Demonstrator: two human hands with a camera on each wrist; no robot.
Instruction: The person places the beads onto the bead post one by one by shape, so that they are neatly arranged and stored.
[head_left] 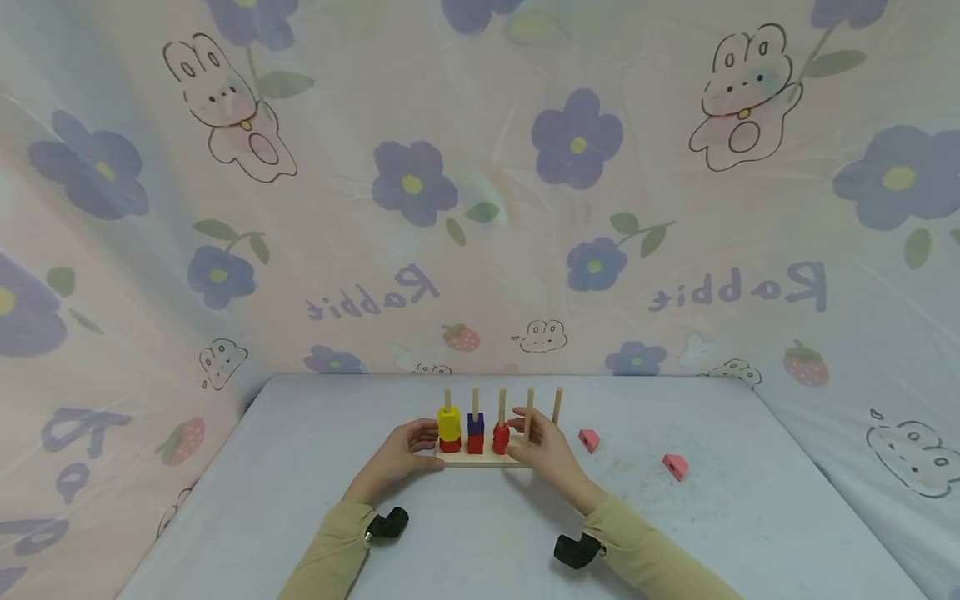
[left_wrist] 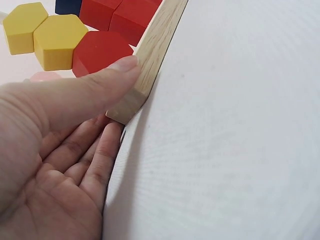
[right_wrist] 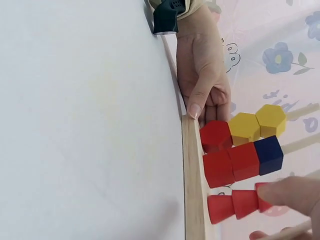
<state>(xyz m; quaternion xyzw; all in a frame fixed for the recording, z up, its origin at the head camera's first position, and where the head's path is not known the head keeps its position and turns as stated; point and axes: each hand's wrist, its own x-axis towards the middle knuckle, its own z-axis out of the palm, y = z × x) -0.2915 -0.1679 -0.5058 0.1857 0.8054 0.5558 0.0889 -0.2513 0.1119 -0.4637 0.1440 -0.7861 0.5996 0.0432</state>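
Observation:
A wooden base with five upright pegs stands on the table. The first peg carries a red hexagon under yellow hexagons. On the second sit red blocks with a blue block on top. The third holds red tapered pieces. My left hand grips the base's left end, thumb on its top edge and fingers beneath. My right hand pinches the top red tapered piece on the third peg, one fingertip covering its end.
The fourth peg and fifth peg are bare. Two loose pink pieces lie on the pale table to the right of the base. A flowered fabric wall rises behind and at both sides.

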